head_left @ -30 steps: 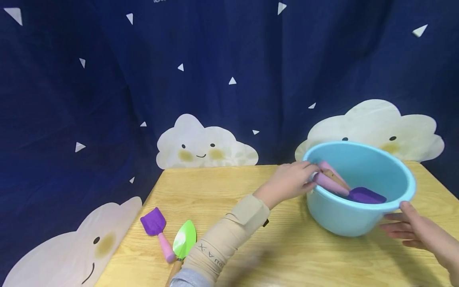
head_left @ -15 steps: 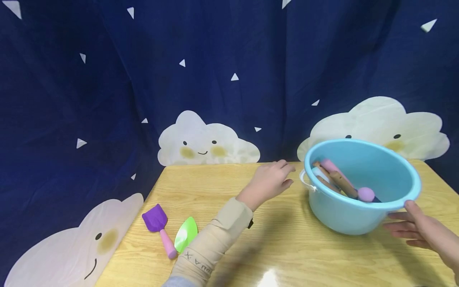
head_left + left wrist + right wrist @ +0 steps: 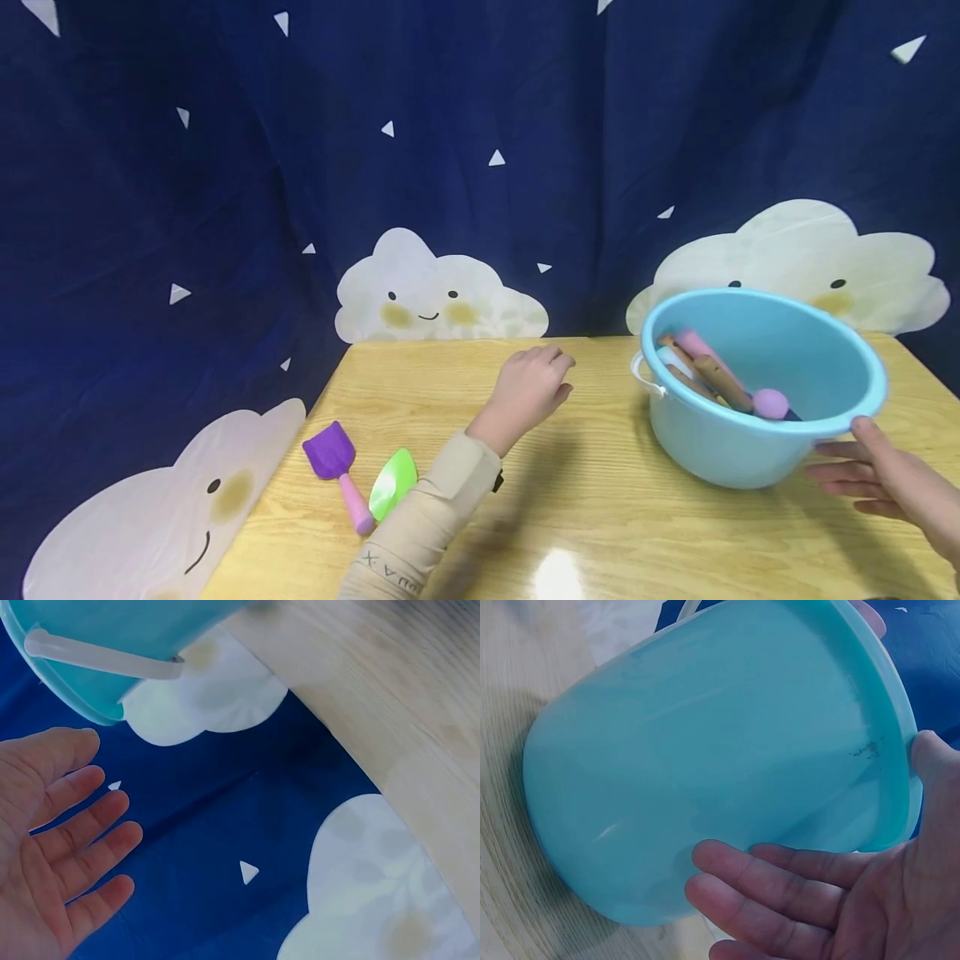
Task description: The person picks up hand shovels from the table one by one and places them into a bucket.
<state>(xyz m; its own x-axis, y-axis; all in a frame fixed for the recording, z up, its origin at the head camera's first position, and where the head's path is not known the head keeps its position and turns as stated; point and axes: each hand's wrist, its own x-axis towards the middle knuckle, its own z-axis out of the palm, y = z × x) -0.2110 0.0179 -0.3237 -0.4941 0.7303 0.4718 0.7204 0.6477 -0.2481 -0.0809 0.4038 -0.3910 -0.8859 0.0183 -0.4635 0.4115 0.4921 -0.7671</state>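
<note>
A light blue bucket with a white handle stands on the table at the right. Inside lie several tools with brown handles and pink handles; their blades are mostly hidden. My right hand has its thumb on the bucket's rim, the fingers extended beside the wall. Left of the bucket, over the table, my left hand is bare, its fingers relaxed and apart in the left wrist view. Near my left sleeve lie a purple toy shovel with a pink handle and a green trowel.
The pale wooden table ends at the back against a dark blue curtain printed with white clouds and triangles. My left forearm covers the green trowel's handle.
My left hand has let go of a pink-handled purple shovel, now in the bucket, and has drawn back to the left. My right hand stays at the rim.
</note>
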